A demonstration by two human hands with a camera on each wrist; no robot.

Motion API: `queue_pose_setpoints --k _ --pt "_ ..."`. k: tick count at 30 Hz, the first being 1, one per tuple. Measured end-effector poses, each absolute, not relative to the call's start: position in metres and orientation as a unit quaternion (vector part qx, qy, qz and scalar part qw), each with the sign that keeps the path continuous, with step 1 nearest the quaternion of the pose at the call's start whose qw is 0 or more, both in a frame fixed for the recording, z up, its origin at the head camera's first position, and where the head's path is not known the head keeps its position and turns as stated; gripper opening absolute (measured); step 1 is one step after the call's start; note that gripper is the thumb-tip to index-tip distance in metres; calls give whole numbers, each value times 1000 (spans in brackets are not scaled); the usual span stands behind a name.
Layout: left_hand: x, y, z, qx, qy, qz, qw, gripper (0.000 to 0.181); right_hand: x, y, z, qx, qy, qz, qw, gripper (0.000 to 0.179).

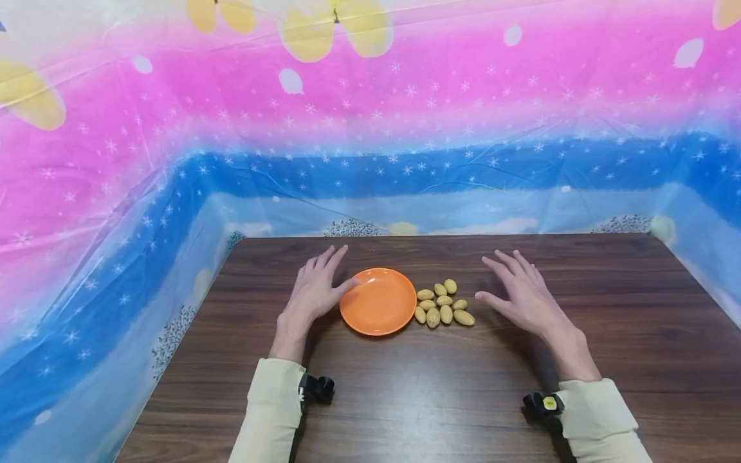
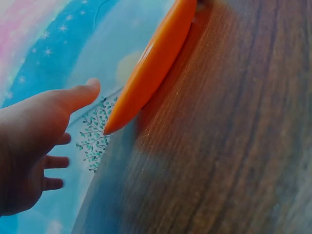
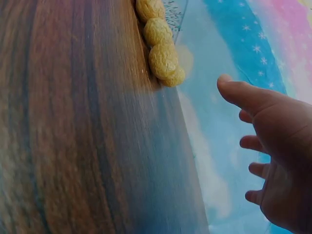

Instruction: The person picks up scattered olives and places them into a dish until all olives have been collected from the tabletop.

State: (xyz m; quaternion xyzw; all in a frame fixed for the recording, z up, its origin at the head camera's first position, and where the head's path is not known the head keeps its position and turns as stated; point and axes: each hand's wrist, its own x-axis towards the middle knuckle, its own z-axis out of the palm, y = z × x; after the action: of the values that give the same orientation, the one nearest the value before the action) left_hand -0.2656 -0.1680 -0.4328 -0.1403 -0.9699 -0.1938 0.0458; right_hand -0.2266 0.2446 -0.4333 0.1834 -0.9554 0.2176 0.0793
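An orange plate [image 1: 378, 302] lies on the table left of centre. Close against its right side is a loose cluster of several small, oval, yellow-brown lumps [image 1: 444, 301] that look like little potatoes; their wrinkled skin [image 3: 163, 59] shows in the right wrist view. My left hand [image 1: 315, 286] is at the plate's left, fingers spread, its thumb overlapping the rim in the head view. The left wrist view shows the plate [image 2: 151, 68] edge-on beyond the thumb. To the right of the lumps, my right hand [image 1: 523, 292] hovers with fingers extended, apart from them and holding nothing.
The dark wood-grain table [image 1: 405, 399] spreads beneath both arms. Behind it and at its sides hangs a pink and blue printed cloth [image 1: 370, 128]. Each light sleeve carries a black wrist camera, one on the left [image 1: 320, 389] and one on the right [image 1: 542, 404].
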Motion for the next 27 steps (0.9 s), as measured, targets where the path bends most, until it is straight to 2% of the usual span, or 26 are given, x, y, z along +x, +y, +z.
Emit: queue_pose_setpoints --k 6,12,20,27 --pt "-266 -167 -434 -142 -968 -207 27 62 -228 239 -434 228 -940 239 87 58" --pt "-268 -167 -438 -146 -963 -223 26 50 -226 234 -433 236 -937 252 46 47" --pt "-269 -165 -441 -142 -956 -257 10 41 -223 232 -435 244 -931 271 -2 40" --pt "-267 -165 -441 -143 -954 -264 -10 39 -223 232 -438 258 -923 284 -19 40"
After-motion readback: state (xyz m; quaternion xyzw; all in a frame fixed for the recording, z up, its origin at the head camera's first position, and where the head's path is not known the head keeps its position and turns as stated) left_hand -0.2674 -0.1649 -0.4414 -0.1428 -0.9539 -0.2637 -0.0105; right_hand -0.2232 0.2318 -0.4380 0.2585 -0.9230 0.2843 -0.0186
